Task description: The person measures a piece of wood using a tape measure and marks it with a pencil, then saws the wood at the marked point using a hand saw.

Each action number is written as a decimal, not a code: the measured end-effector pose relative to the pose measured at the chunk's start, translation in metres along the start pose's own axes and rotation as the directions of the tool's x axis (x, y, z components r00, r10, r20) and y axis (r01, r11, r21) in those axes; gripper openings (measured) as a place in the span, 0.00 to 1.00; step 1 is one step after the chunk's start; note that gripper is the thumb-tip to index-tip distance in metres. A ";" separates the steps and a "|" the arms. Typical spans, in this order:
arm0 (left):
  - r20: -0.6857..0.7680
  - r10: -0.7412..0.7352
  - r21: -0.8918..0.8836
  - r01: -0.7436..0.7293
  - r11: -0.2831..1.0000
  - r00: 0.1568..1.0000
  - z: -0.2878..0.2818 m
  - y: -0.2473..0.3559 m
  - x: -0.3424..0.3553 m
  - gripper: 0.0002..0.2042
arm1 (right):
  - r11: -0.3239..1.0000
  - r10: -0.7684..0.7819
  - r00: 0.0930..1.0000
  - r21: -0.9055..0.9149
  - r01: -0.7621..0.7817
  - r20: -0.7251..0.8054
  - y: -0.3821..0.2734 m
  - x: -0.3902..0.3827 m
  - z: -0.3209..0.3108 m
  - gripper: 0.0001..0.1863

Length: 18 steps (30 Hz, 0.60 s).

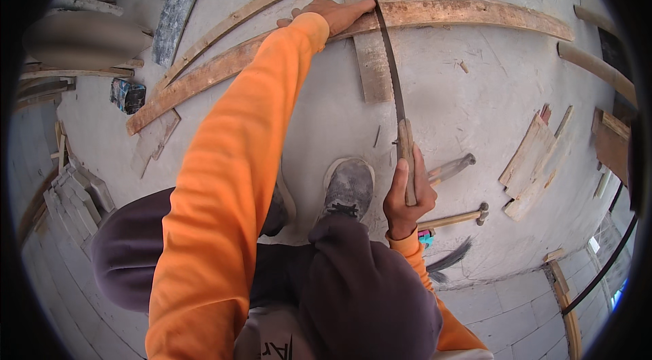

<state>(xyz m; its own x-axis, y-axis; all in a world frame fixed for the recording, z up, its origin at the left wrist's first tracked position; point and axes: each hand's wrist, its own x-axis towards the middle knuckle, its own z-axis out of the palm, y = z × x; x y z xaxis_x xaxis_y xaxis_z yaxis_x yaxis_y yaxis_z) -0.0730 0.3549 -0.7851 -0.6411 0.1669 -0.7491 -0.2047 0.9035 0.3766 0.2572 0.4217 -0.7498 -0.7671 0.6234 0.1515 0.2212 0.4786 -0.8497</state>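
Observation:
A handsaw (pixel 405 134) with a long dark blade and wooden handle points away from me. My right hand (pixel 409 190) is closed round its handle. The blade lies across a long wooden plank (pixel 468 12), which runs from left to far right. My left hand (pixel 337 17) grips this plank just left of the blade, its thumb stretched out against or very near the blade. Some of its fingers are hidden behind the hand. A short flat board (pixel 373 71) lies crosswise beneath the plank. The frame does not show how deep any cut is.
Right of my shoe (pixel 348 187) lie a hammer (pixel 454 219) and another tool (pixel 454 168) with a curved head. Broken wood pieces (pixel 533 159) lie at the right. A narrow strip (pixel 227 27), a grey-stained board (pixel 180 10) and a blue-black packet (pixel 128 95) are at the left.

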 end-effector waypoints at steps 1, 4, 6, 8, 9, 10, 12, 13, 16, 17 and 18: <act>0.001 0.005 -0.006 -0.005 1.000 1.000 0.001 0.001 -0.001 0.51 | 1.000 -0.002 1.000 -0.001 0.002 0.004 0.002 0.005 0.004 0.19; -0.009 -0.006 -0.028 0.006 1.000 1.000 -0.003 -0.007 0.005 0.50 | 0.999 0.035 0.999 0.032 -0.036 0.030 -0.011 0.043 0.031 0.19; -0.028 -0.039 -0.041 0.037 0.998 0.999 -0.005 -0.019 0.009 0.49 | 0.990 0.122 0.990 0.065 -0.127 0.070 -0.022 0.053 0.042 0.19; -0.089 -0.055 -0.022 0.053 0.998 0.995 -0.001 -0.024 0.010 0.48 | 0.998 0.054 0.997 0.033 -0.055 0.051 -0.016 0.029 0.030 0.19; -0.125 -0.036 -0.015 0.034 0.999 0.992 0.002 -0.014 0.014 0.47 | 1.000 0.004 1.000 -0.003 -0.004 0.027 -0.009 0.019 0.016 0.19; -0.099 -0.013 -0.011 0.012 1.000 0.995 0.002 -0.009 0.010 0.47 | 1.000 -0.007 0.999 -0.028 0.008 0.035 -0.008 0.006 0.004 0.19; -0.050 0.027 -0.003 -0.027 1.000 0.998 0.000 -0.004 0.003 0.48 | 0.999 0.020 0.999 -0.028 -0.019 0.032 -0.005 0.002 0.003 0.19; -0.042 0.029 -0.001 -0.029 1.000 0.999 0.000 -0.002 0.001 0.48 | 0.999 0.036 0.999 -0.026 -0.035 0.031 -0.009 0.003 0.003 0.19; -0.020 0.016 -0.012 -0.016 1.000 1.000 0.002 0.004 -0.002 0.48 | 0.999 0.034 0.999 0.032 -0.035 0.030 -0.016 0.064 0.033 0.19; -0.035 -0.037 -0.007 0.037 0.999 0.999 -0.007 -0.010 -0.003 0.48 | 0.995 0.047 0.997 0.083 -0.052 0.059 -0.022 0.068 0.048 0.19; -0.028 -0.054 -0.023 0.053 0.998 0.998 -0.008 -0.009 0.001 0.48 | 0.996 0.062 0.996 0.066 -0.067 0.070 -0.023 0.066 0.046 0.19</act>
<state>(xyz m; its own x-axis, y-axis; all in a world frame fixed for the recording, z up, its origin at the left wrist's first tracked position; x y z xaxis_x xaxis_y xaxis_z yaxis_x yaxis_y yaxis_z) -0.0777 0.3439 -0.7845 -0.6495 0.1071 -0.7528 -0.2555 0.9017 0.3488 0.1733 0.4238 -0.7438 -0.7919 0.6073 0.0630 0.2318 0.3945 -0.8892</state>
